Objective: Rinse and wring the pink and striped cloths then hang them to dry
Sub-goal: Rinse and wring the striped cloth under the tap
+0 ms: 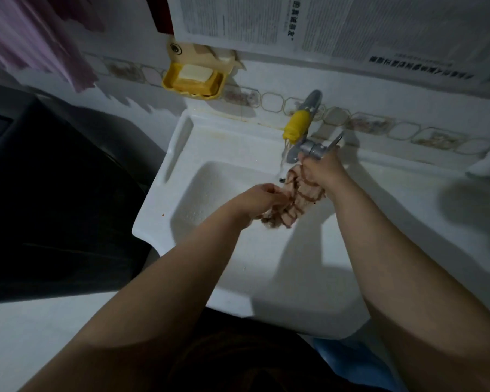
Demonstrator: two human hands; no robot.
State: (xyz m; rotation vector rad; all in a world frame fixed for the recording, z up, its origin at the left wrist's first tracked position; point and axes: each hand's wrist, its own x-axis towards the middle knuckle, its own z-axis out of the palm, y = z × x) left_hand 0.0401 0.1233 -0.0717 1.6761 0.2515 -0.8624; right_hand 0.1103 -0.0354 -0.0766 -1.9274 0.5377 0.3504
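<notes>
The striped cloth (296, 198), pale with brown lines, hangs bunched over the white sink basin (210, 188). My left hand (262, 199) grips its lower end and my right hand (320, 172) grips its upper end, just below the tap. Water runs from the yellow spout (296, 124) down onto the cloth near my right hand. A pink cloth (40, 41) hangs at the top left against the wall.
A grey tap handle (320, 147) sticks out just above my right hand. A yellow soap dish (194, 77) with a bar of soap is fixed on the tiled wall. Newspaper (323, 24) covers the wall above. A dark object (54, 193) stands left of the sink.
</notes>
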